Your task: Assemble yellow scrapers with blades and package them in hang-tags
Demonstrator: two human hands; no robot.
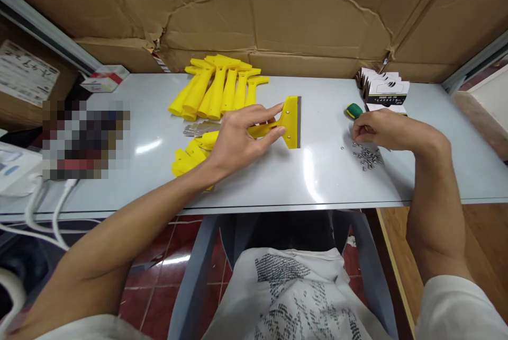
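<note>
My left hand [242, 133] grips a yellow scraper [292, 117] by its handle, fingers and thumb closed near the head. Along the head's right edge runs a metal blade [299, 123]; two small holes show in the yellow plastic. My right hand [377, 127] is closed, its fingertips pinched just above a pile of small metal screws [368, 157]. What those fingers hold, if anything, is hidden. Right behind them lies a screwdriver with a green and yellow handle [354, 111], its shaft out of sight.
Yellow scraper handles [214, 86] are heaped at the back of the table [325, 191]. Smaller yellow pieces [184, 162] and clear-looking strips [198, 128] lie by my left wrist. Folded cards [384, 88] stand back right. A small box [105, 79] sits back left; cardboard [254, 22] walls the rear.
</note>
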